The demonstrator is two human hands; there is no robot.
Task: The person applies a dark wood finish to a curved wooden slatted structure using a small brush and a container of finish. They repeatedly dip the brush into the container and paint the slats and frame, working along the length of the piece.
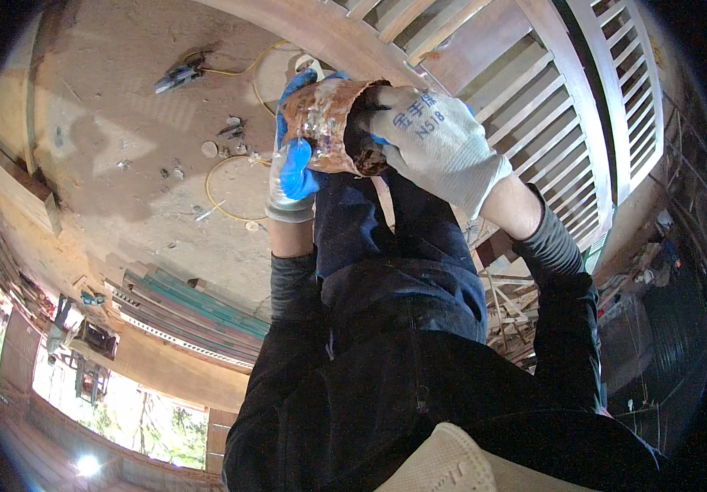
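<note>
Fingers of blue-and-white-gloved left hand (294, 170) wrapped round rust-brown, crusted, cylindrical container (316, 123), held sideways above dark-trousered legs (353, 217); white-gloved right hand (431, 139) tucked into mouth, fingers hidden, untellable. Likely light, stiff, flaky; best gripped around wall.

The left glove (294, 170) is pale knit with bright blue coating; the right glove (443, 152) is whitish, printed in blue across the back. Below come a black zip-front jacket (370, 394), grey-striped right cuff (552, 239), navy trousers (431, 217) and apparently a pale face mask (442, 463).
</note>
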